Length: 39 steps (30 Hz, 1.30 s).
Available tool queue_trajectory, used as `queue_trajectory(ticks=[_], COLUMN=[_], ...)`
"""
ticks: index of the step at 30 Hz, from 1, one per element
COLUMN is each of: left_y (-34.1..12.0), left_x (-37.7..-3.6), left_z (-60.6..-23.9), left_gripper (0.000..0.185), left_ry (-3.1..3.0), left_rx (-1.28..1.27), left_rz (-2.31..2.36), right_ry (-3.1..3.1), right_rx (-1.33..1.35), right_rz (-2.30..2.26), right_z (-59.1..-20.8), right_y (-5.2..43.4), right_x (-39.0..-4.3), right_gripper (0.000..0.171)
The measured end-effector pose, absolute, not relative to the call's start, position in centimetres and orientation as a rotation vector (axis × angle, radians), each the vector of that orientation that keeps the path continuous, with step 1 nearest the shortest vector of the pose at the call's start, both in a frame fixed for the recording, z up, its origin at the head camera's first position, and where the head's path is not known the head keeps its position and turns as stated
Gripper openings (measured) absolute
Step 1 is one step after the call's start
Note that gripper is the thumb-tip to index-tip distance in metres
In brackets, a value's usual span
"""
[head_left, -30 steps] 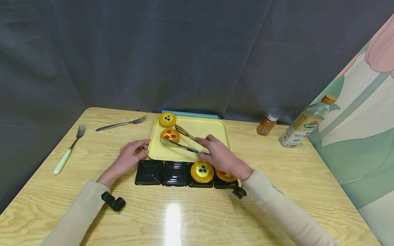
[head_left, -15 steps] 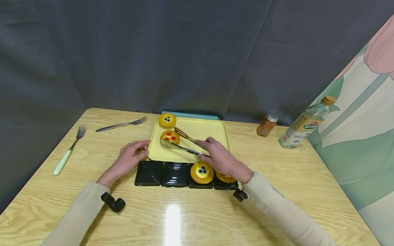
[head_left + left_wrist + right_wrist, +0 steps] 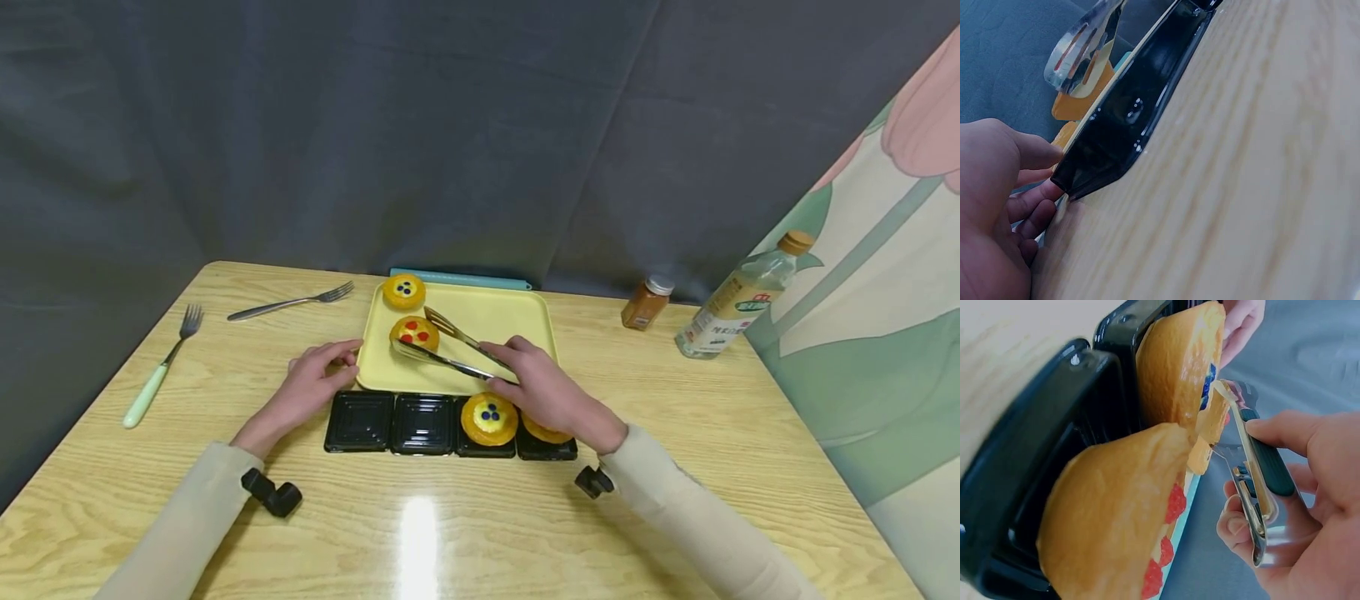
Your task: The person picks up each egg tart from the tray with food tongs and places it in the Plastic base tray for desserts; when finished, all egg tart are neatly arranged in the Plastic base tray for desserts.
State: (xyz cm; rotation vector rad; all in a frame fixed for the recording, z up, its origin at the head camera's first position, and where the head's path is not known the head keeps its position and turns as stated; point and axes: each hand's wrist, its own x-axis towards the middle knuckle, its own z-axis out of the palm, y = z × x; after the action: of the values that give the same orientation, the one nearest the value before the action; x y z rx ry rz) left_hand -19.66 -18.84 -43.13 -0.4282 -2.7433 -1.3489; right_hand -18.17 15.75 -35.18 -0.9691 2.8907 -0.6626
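My right hand (image 3: 551, 387) grips metal tongs (image 3: 450, 364) with dark-green handle pads (image 3: 1269, 459). The tongs' arms stand spread on either side of a red-topped tart (image 3: 415, 327) on the yellow tray (image 3: 495, 312); the near arm overlaps it. Farther back on the tray sits a blue-topped tart (image 3: 403, 290). My left hand (image 3: 311, 382) rests its thumb and fingertips against the tray's left rim. In front stands a row of black square containers. One holds a blue-topped tart (image 3: 490, 417), the rightmost a red-topped tart (image 3: 1104, 512), partly hidden by my right hand in the head view.
The left-hand black containers (image 3: 358, 421) hold nothing. Two forks, a silver fork (image 3: 292, 305) and a green-handled fork (image 3: 165, 367), lie on the left. A spice jar (image 3: 647, 302) and a clear bottle (image 3: 738, 300) stand at the right. A teal strip (image 3: 459, 279) lies behind the tray.
My right hand and the tongs have shifted slightly to the right. The red-topped tart between the tongs' arms has shifted right a little too. The left hand stays at the rim.
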Motion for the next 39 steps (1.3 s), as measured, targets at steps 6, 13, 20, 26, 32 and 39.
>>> queue_trajectory(ticks=[6, 13, 20, 26, 32, 39], left_y=[-18.6, -18.6, -18.7, -18.9, -19.0, -19.1], left_x=[-19.8, -19.8, -19.9, -19.8, -19.7, -19.8], left_z=[-43.2, -43.3, -43.3, -43.3, -43.2, -43.3], left_gripper=[0.047, 0.047, 0.047, 0.047, 0.047, 0.047], left_ry=[-2.732, -2.730, -2.732, -2.738, -2.738, -2.734], left_rx=[-0.451, -0.453, -0.460, -0.450, -0.443, -0.461], left_rz=[-1.350, -1.349, -1.345, -1.341, -1.336, -1.341], right_ry=[2.885, 2.886, 2.892, 2.906, 2.885, 2.869], right_rx=[-0.988, -1.016, -1.057, -1.054, -1.046, -1.083], right_rz=[-0.697, -0.697, -0.705, -0.710, -0.712, -0.679], right_z=[-35.0, -34.5, -34.4, -34.5, -34.5, -34.6], right_y=[16.5, 17.1, 18.0, 18.7, 19.0, 19.6], right_x=[-17.0, -15.6, -13.9, -12.5, -11.5, -10.3], right_gripper=[0.050, 0.051, 0.052, 0.053, 0.051, 0.053])
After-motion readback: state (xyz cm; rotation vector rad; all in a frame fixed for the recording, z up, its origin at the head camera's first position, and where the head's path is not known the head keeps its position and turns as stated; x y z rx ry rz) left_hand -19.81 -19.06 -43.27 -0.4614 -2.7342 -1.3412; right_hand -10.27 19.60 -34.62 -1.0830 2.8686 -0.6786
